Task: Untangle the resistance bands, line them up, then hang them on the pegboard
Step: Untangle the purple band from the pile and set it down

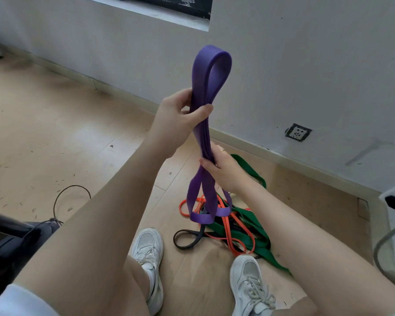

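The left hand (180,115) wraps the purple band (202,133) just below its top loop, thumb across the front and fingers curled behind. The right hand (224,169) pinches the same band lower down, thumb on the near side and fingers round the back; a thin ring sits on one finger. Between the two hands the band runs upright as a flat, folded bundle of several smooth rubbery layers pressed together. Above the left hand it opens into one rounded loop; below the right hand it splits into what look like three hanging loops, though they overlap and the count is uncertain.

On the floor (55,133) beneath, a tangled heap holds three more bands: one wide green band (249,226), one narrow orange band (233,238) and one black band (187,239) whose loop sticks out toward the left shoe. All are flat matte strips, crossing over each other. The purple band's lowest loops hang just above or touching this heap.

Two white lace-up shoes (148,252) stand near the heap on pale wood-grain boards. One wall socket (298,132) sits low in the grey wall (306,65).
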`<action>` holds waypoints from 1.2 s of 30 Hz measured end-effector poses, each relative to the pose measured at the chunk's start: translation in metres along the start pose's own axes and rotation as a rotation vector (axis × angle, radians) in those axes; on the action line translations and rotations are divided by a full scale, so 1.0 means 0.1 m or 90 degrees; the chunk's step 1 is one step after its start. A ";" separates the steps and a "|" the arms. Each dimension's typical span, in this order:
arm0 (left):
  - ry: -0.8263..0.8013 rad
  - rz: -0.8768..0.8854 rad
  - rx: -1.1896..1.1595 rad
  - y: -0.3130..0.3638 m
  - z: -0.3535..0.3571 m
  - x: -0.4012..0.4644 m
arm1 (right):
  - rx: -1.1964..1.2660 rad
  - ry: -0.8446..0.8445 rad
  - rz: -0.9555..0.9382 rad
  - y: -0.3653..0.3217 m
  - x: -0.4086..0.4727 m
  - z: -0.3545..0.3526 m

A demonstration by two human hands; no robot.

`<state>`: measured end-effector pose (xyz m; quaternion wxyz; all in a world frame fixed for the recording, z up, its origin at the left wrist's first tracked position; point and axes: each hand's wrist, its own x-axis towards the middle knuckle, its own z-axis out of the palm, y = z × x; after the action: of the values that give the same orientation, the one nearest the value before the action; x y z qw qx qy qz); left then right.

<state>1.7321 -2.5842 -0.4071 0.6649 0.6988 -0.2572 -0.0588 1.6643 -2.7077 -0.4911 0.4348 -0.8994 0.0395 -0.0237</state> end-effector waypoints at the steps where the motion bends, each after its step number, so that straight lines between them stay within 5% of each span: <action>1: 0.010 -0.005 -0.003 -0.01 0.03 -0.01 | 0.009 -0.007 -0.001 -0.01 -0.02 0.02; 7: 0.047 -0.004 0.006 -0.07 0.13 -0.01 | 0.204 0.041 0.068 -0.04 -0.01 0.22; 15: 0.186 -0.116 -0.065 -0.25 0.02 0.09 | 0.166 0.017 0.050 -0.07 0.07 0.31; 21: 0.167 -0.116 -0.018 -0.31 0.06 0.15 | 0.267 0.034 0.106 -0.12 0.05 0.38; 29: -0.102 -0.293 0.028 -0.48 0.13 0.01 | 0.855 0.252 0.291 -0.13 0.20 0.13; 32: -0.219 -0.349 0.123 -0.65 0.15 -0.19 | 0.909 0.265 0.346 -0.15 0.24 0.04; 36: -0.199 -0.329 0.042 -0.73 0.12 -0.31 | 0.926 0.318 0.376 -0.18 0.31 -0.03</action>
<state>1.7203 -2.5829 -0.4869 0.5574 0.7446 -0.1718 -0.3245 1.6957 -2.7018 -0.4744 0.8755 -0.3140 0.3445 -0.1272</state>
